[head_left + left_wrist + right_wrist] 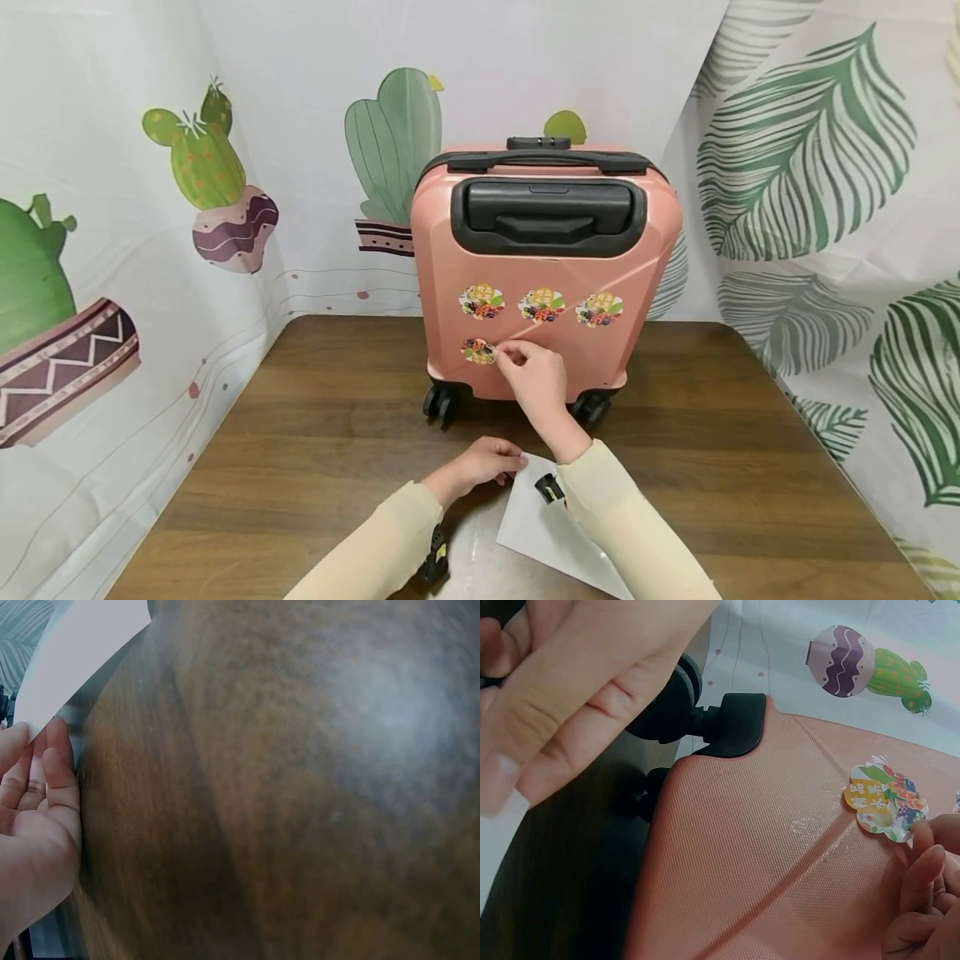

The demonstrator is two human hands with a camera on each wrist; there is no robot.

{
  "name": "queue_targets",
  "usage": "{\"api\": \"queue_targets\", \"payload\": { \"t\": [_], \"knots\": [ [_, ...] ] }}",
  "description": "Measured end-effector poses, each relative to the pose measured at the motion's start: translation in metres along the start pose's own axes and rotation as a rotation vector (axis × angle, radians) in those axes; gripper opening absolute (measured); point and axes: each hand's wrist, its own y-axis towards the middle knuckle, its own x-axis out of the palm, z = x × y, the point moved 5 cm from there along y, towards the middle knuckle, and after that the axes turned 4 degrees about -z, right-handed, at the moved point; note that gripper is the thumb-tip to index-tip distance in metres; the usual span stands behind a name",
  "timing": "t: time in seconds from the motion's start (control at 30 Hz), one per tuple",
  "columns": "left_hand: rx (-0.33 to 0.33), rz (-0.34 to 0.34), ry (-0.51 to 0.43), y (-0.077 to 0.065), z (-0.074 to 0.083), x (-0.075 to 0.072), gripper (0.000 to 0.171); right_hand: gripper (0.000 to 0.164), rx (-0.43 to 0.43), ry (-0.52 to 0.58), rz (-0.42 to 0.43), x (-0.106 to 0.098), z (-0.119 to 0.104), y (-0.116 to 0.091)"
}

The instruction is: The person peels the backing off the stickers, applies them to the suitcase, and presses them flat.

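Observation:
A pink hard-shell suitcase (pixel 540 271) stands upright on the wooden table. Three round fruit stickers, one of them the middle sticker (pixel 542 306), sit in a row on its front. Below the left one is a fourth fruit sticker (pixel 476 350), and my right hand (pixel 537 379) pinches its right edge between thumb and forefinger. In the right wrist view this scalloped sticker (pixel 885 796) lies against the textured shell, fingertips at its edge. My left hand (pixel 480 467) pinches a corner of a white sheet (pixel 543 533); the left wrist view shows the sheet's tip (pixel 34 724) between its fingers.
The brown table (pixel 337 433) runs under everything. Black wheels (pixel 442 404) support the suitcase, with a black handle (pixel 551 208) recessed near its top. Cloth printed with cacti and leaves (pixel 315 167) hangs behind and at the sides.

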Motion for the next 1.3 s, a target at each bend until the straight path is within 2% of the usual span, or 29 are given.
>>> {"api": "queue_targets", "payload": {
  "t": [0.2, 0.53, 0.8, 1.3],
  "knots": [
    [0.022, 0.003, 0.006, -0.001, 0.002, 0.001, 0.024, 0.017, 0.001, -0.002, 0.027, 0.0, 0.003, 0.0],
    [0.012, 0.01, -0.003, 0.0, -0.001, 0.0, 0.024, 0.017, -0.03, -0.007, 0.09, 0.004, 0.005, 0.0],
    [0.008, 0.013, -0.011, 0.003, -0.003, 0.001, 0.023, 0.013, -0.092, -0.015, 0.163, 0.007, 0.004, -0.001],
    [0.002, 0.021, -0.007, 0.001, -0.001, 0.001, 0.023, 0.005, -0.183, 0.013, 0.18, 0.011, 0.004, -0.003]
  ]
}}
